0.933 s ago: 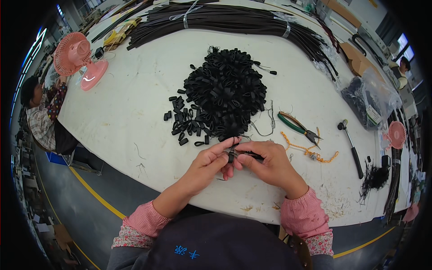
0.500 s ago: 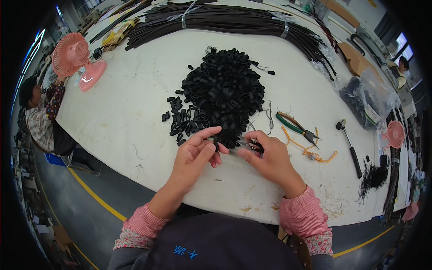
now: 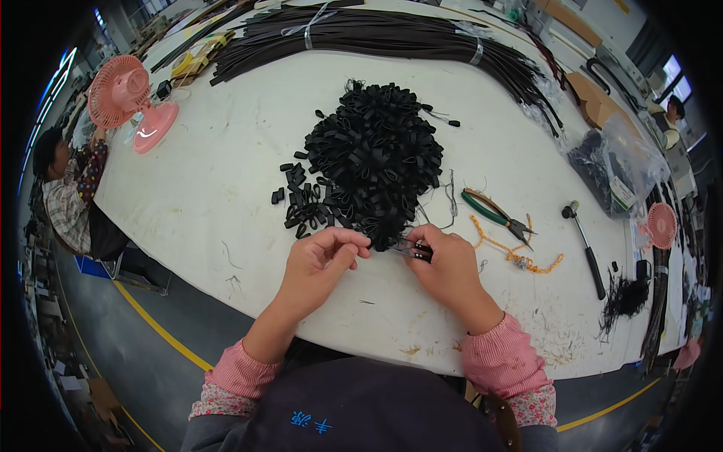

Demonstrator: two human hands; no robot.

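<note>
A large heap of small black fabric loops [image 3: 373,151] lies in front of me, several loose loops [image 3: 307,203] spread at its left. My left hand [image 3: 320,264] is closed in a pinch at the heap's near edge; what sits between thumb and forefinger blends into the black loops. Wrapped in the fingers of my right hand [image 3: 444,267] is a pair of thread snips [image 3: 422,251] with black handles. Their metal blades point left, toward the near end of the heap and the left fingertips.
Right of the heap lie green-handled pliers [image 3: 493,213], an orange cord [image 3: 527,260] and a small hammer [image 3: 585,248]. A bundle of dark strips [image 3: 361,34] crosses the far side. A pink fan [image 3: 124,98] stands at left, near a seated person [image 3: 68,192].
My left fingers have curled in, and the black loop seen at their tips is no longer distinct. The right hand has turned slightly, showing more of the snips' handles.
</note>
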